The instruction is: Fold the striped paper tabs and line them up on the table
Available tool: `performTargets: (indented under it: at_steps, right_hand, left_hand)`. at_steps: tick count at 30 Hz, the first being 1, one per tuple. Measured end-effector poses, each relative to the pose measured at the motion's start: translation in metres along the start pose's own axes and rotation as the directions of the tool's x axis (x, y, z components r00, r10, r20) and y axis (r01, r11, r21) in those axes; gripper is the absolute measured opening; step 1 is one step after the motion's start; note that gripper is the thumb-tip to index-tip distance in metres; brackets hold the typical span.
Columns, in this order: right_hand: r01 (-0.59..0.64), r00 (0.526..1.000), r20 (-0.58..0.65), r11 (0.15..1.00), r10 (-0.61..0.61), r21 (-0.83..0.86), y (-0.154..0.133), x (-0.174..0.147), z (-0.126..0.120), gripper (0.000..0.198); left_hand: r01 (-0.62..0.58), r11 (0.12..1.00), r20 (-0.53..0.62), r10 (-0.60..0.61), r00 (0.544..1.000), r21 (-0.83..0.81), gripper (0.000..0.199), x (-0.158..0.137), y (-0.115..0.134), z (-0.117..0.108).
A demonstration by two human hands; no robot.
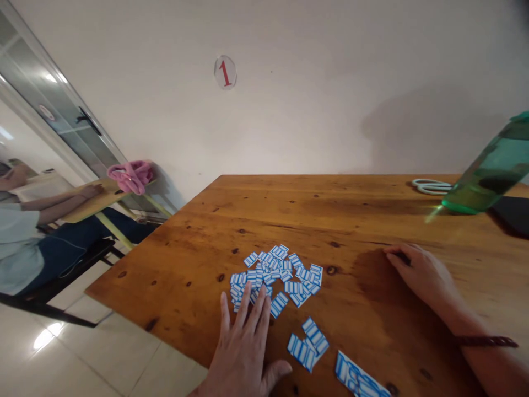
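Note:
A loose heap of small blue-and-white paper pieces [270, 270] lies on the wooden table [198, 237]. My left hand [243, 344] is stretched flat with its fingers spread, and the fingertips rest on the near left edge of the heap. Closer to me, a few more overlapping paper pieces [309, 344] lie apart from the heap. Beside them is a longer blue-and-white strip [359, 377], cut off by the bottom of the view. To the right, my right hand [424, 278] rests on the table with its fingers curled in; whatever they may hold is hidden.
At the far right a green bottle [487, 171] stands by a coiled white cable [432, 186] and a dark flat object [512, 215]. A pale wall borders the table's back. Left, another person [20, 242] sits at a small table with a pink cloth [131, 175].

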State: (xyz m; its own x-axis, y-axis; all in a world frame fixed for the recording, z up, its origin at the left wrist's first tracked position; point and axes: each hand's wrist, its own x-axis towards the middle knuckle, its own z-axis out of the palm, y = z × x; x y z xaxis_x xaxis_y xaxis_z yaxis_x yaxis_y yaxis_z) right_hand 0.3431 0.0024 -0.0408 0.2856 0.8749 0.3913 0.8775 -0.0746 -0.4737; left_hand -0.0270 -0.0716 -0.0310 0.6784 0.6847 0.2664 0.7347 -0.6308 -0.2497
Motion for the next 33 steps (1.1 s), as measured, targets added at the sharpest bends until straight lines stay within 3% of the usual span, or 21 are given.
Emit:
performTargets:
  at_steps: [7, 12, 16, 23, 27, 31, 33]
  right_hand:
    - [0.007, 1.0, 0.004, 1.0, -0.007, -0.006, 0.002, -0.001, 0.0, 0.021]
    - [0.005, 1.0, -0.003, 1.0, -0.005, -0.008, 0.001, -0.001, 0.0, 0.02]
    - [0.008, 1.0, -0.01, 1.0, -0.008, -0.008, 0.002, 0.0, 0.001, 0.021]
    - [0.005, 1.0, -0.011, 1.0, -0.005, -0.013, 0.005, 0.002, 0.005, 0.027]
    - [0.013, 1.0, -0.007, 1.0, -0.013, -0.016, 0.006, 0.001, 0.006, 0.027]
    - [0.021, 1.0, -0.011, 1.0, -0.021, -0.02, 0.008, 0.001, 0.006, 0.025]
    - [0.023, 1.0, -0.012, 1.0, -0.023, -0.021, 0.009, 0.001, 0.007, 0.026]
  left_hand:
    - [-0.102, 0.991, 0.023, 0.105, 0.994, -0.091, 0.069, 0.0, 0.002, 0.001]
    - [-0.059, 0.998, 0.045, 0.06, 0.997, -0.031, 0.076, 0.0, 0.002, -0.001]
    - [-0.116, 0.993, 0.029, 0.117, 0.993, -0.028, 0.067, 0.002, 0.001, -0.004]
    - [-0.022, 0.991, 0.039, 0.028, 0.999, -0.135, 0.045, 0.008, 0.0, -0.006]
    - [0.111, 0.955, 0.104, -0.085, 0.991, -0.277, 0.032, 0.024, 0.003, -0.012]
    - [0.339, 0.867, 0.233, -0.268, 0.935, -0.366, 0.015, 0.044, 0.009, -0.018]
    - [0.393, 0.849, 0.27, -0.31, 0.912, -0.354, 0.013, 0.053, 0.011, -0.019]
